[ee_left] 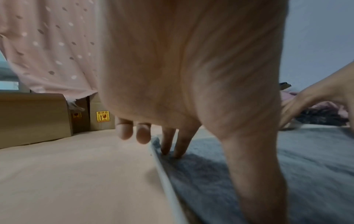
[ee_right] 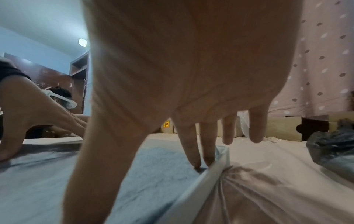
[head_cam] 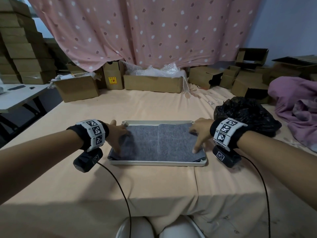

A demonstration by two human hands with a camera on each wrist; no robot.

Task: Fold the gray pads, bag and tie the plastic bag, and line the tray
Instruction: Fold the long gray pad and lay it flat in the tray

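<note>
A gray pad [head_cam: 157, 143] lies flat inside the cream tray [head_cam: 157, 163] in the middle of the peach-covered bed. My left hand [head_cam: 118, 136] presses the pad's left side with straight, spread fingers; in the left wrist view two fingertips [ee_left: 170, 150] push the pad [ee_left: 316, 166] down along the tray's left rim [ee_left: 166, 181]. My right hand [head_cam: 199, 134] presses the right side the same way, its fingertips [ee_right: 201, 160] tucking the pad [ee_right: 153, 166] against the tray's right rim [ee_right: 214, 171]. A crumpled black plastic bag [head_cam: 247, 114] sits just right of the tray.
Cardboard boxes [head_cam: 152, 82] line the bed's far edge under a pink dotted curtain [head_cam: 137, 28]. A purple cloth heap [head_cam: 296, 103] lies at the far right. A white table [head_cam: 17, 97] stands to the left. Wrist camera cables [head_cam: 120, 186] trail over the bed's front.
</note>
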